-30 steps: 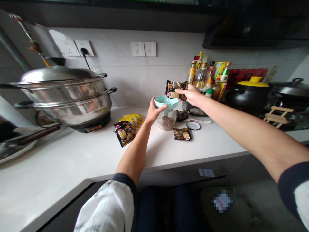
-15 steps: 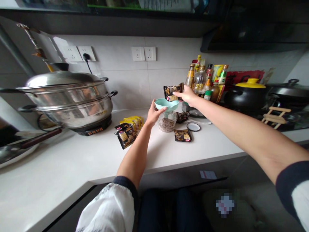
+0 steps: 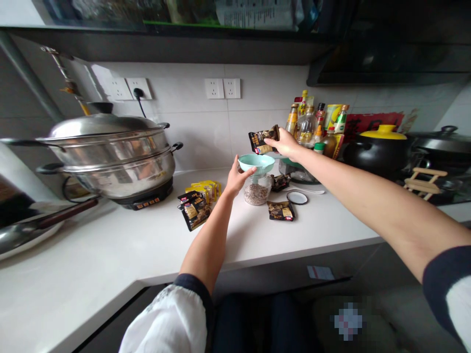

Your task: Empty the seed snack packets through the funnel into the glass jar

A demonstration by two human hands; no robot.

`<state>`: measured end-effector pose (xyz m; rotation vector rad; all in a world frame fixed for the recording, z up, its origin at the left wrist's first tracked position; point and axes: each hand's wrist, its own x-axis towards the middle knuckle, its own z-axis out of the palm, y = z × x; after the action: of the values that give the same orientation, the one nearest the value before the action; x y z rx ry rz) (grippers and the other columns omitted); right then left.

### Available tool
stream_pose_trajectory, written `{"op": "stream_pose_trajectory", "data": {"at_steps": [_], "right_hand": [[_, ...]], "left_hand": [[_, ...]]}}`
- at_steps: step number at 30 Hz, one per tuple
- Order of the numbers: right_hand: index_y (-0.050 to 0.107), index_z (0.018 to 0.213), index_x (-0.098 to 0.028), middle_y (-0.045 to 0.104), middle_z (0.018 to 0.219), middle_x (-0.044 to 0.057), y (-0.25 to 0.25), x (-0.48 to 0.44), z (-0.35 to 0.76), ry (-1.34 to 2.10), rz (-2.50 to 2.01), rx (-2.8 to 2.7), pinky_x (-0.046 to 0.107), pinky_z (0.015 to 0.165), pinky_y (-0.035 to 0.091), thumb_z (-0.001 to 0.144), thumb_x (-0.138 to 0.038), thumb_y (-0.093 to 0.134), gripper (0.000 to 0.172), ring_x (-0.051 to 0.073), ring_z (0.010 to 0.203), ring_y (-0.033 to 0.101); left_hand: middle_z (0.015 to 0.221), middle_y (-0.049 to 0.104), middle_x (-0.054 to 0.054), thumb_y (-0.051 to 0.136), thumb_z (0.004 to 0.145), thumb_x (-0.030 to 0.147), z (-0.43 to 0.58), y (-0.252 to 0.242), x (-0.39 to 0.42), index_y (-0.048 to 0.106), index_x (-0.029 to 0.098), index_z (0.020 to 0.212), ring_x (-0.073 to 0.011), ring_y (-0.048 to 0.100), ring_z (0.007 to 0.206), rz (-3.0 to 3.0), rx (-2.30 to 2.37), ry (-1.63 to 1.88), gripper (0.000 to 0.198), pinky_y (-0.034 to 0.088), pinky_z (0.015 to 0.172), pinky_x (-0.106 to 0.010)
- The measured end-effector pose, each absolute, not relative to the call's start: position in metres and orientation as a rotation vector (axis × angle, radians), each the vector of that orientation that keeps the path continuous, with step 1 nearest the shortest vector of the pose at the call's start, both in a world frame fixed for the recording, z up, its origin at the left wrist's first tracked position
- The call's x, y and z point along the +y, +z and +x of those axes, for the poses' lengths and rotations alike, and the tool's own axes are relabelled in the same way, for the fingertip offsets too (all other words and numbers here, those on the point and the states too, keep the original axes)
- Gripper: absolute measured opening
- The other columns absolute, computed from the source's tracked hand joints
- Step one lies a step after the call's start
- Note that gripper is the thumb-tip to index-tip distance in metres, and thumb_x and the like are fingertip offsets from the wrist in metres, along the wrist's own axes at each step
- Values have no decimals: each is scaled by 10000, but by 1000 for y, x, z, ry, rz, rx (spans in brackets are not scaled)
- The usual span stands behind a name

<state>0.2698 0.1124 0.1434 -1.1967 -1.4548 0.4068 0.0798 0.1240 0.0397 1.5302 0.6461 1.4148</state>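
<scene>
A pale green funnel [image 3: 256,163] sits in the mouth of a small glass jar [image 3: 256,190] partly filled with dark grains. My left hand [image 3: 237,177] grips the funnel's left rim. My right hand [image 3: 285,143] pinches a dark brown packet [image 3: 260,139], held tipped just above the funnel. An empty-looking dark packet [image 3: 280,210] lies on the white counter [image 3: 121,245] in front of the jar. The jar's black lid [image 3: 297,197] lies to the right of it.
Several dark and yellow packets [image 3: 198,200] lie left of the jar. A large steel steamer pot [image 3: 110,152] on an electric base stands at the left. Sauce bottles [image 3: 312,125], a black pot with a yellow lid [image 3: 379,144] and a small wooden rack [image 3: 425,181] stand at the right.
The right hand with the packet has kept over the funnel, tipping slightly. The view has shifted a little; the left hand stays on the funnel.
</scene>
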Motion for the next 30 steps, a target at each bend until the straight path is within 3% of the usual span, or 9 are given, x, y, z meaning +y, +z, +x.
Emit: {"op": "stream_pose_trajectory", "data": {"at_steps": [5,13,17,21,30], "right_hand": [[542,900,-204,607,994,51,159,116,273,377,-1189,-1474,406,855,538,665,-282,760,331,228,1024,573],[530,957,-216,609,1015,59,167,124,273,589,-1121,-1444,325,653,599,693,-266,753,349,212,952,606],[556,944,-200,658,916,46,165,125,269,584,-1152,-1511,263,554,578,574,-274,833,468,180,817,626],[577,898,-176,674,810,30,165,124,263,617,-1114,-1497,280,570,581,425,-143,878,562,185,761,636],[596,745,-170,657,679,21,170,120,254,747,-1197,-1521,362,553,601,474,-39,831,382,206,673,650]], "left_hand": [[1498,367,-134,807,584,459,80,40,122,165,194,1502,-277,453,1304,1506,666,1416,1151,385,1073,-347],[1500,362,-139,814,579,444,79,39,125,168,207,1502,-281,461,1299,1489,645,1407,1151,401,1059,-354],[1487,384,-130,818,569,448,79,38,126,192,219,1497,-287,476,1282,1490,663,1421,1142,417,1044,-370],[1483,389,-129,814,573,452,79,38,127,193,216,1496,-281,482,1276,1494,660,1421,1137,418,1041,-366],[1491,379,-135,822,567,437,81,41,122,194,204,1497,-288,433,1321,1482,661,1422,1145,379,1076,-363]]}}
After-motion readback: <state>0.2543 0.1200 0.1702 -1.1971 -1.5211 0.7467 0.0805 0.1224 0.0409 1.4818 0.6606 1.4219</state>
